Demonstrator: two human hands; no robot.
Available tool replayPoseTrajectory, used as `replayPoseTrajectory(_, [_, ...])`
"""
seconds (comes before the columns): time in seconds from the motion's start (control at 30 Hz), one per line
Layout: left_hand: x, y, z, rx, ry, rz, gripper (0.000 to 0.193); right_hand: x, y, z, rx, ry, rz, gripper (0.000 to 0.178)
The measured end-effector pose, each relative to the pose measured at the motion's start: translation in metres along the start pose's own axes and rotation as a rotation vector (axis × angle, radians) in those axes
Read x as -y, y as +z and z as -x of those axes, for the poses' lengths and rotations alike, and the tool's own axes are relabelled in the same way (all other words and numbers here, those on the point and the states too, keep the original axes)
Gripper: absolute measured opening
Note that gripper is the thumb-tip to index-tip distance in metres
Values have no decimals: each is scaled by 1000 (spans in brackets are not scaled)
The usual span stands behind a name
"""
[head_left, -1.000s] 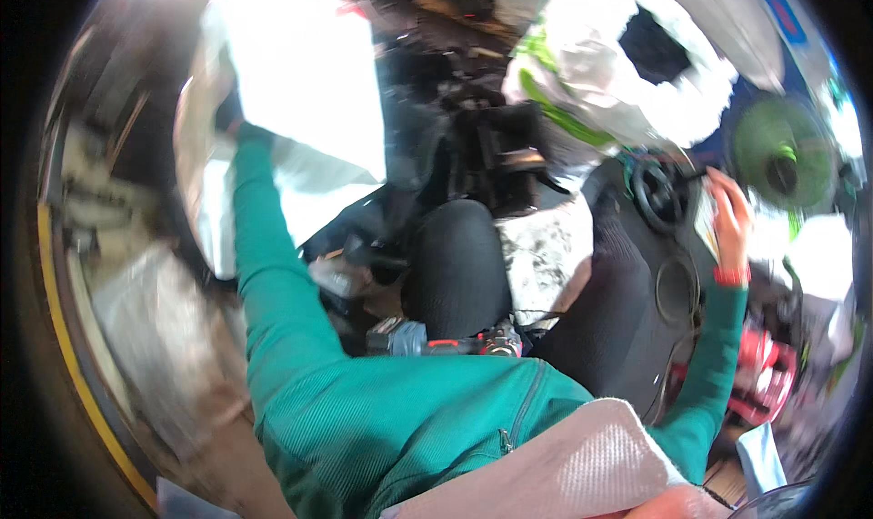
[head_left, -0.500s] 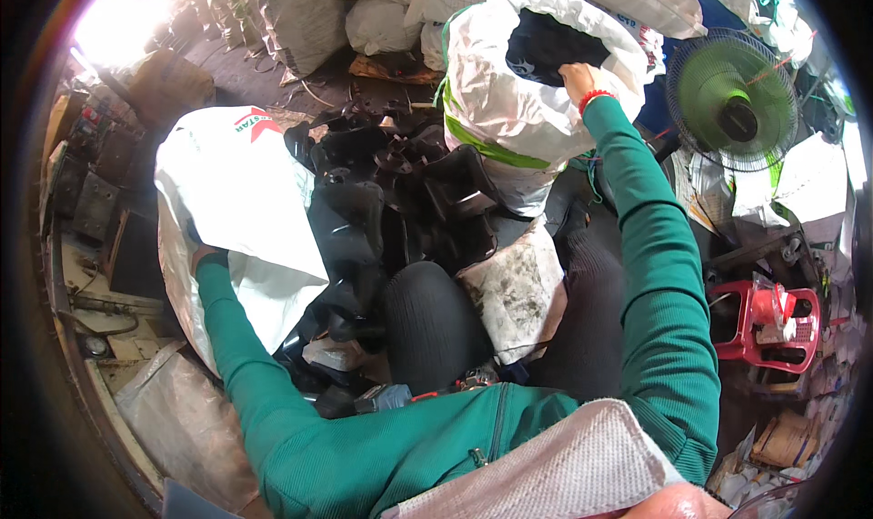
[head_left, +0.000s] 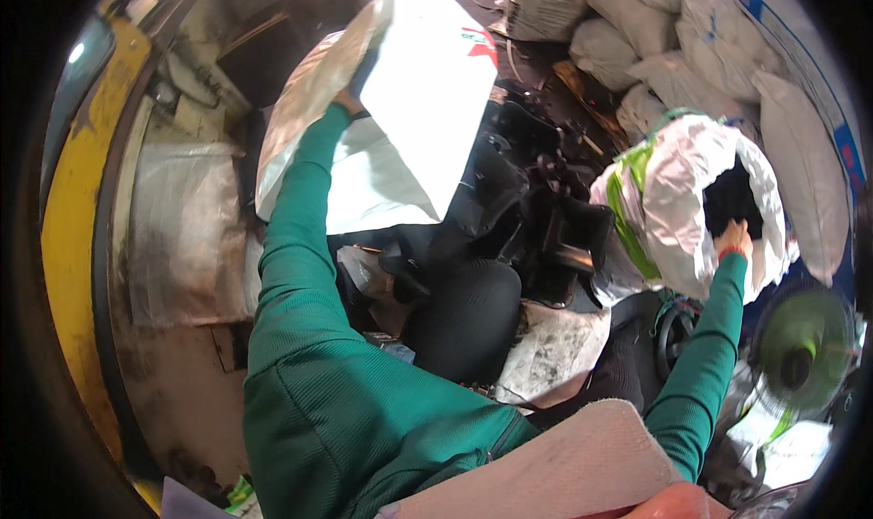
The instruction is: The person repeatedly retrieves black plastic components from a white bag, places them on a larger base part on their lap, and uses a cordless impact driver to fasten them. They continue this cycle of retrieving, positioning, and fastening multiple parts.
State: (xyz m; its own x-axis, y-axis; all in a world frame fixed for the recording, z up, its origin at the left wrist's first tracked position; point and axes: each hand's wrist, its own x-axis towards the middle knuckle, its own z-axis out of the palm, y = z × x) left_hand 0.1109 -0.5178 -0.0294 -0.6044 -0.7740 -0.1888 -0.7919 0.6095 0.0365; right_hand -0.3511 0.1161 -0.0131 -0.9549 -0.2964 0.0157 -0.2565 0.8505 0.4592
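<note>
A large white sack (head_left: 418, 91) with a red print leans at the left, its mouth facing me. My left hand (head_left: 344, 103) is inside that mouth, against a dark, smooth thing (head_left: 366, 71); its fingers are mostly hidden. Another white sack (head_left: 673, 191) with a green band stands at the right, dark material (head_left: 730, 196) in its opening. My right hand (head_left: 733, 240), with a red band at the wrist, is closed at this sack's near rim. Between the sacks lies a heap of black moulded pieces (head_left: 546, 201), just beyond my knees.
Several full whitish sacks (head_left: 637, 28) are stacked at the back right. A green fan (head_left: 796, 360) stands close to my right arm. A stained pale cloth (head_left: 550, 351) lies between my legs. Clear plastic sheeting (head_left: 186, 237) and a yellow edge (head_left: 82, 237) are at the left.
My view has turned left, so both sacks and the heap appear farther right. My left hand is still in the left sack, now lifted and tilted. The right hand stays at its sack's mouth.
</note>
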Motion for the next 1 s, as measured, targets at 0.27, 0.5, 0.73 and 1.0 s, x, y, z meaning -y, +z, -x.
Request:
replayPoseTrajectory(0.27, [-29,10,30,-1041,274,884,68,-32,-24,54,-520,15,-331,41])
replayPoseTrajectory(0.5, [-17,1,94,-924,345,1554,37,-34,-16,134,-484,221,-1577,40])
replayPoseTrajectory(0.73, [-58,126,41,-740,44,786,44,41,4,280,-122,351,-2281,15])
replayPoseTrajectory(1.0, [-111,178,44,-566,-115,497,56,-5,90,424,-46,615,-2365,18])
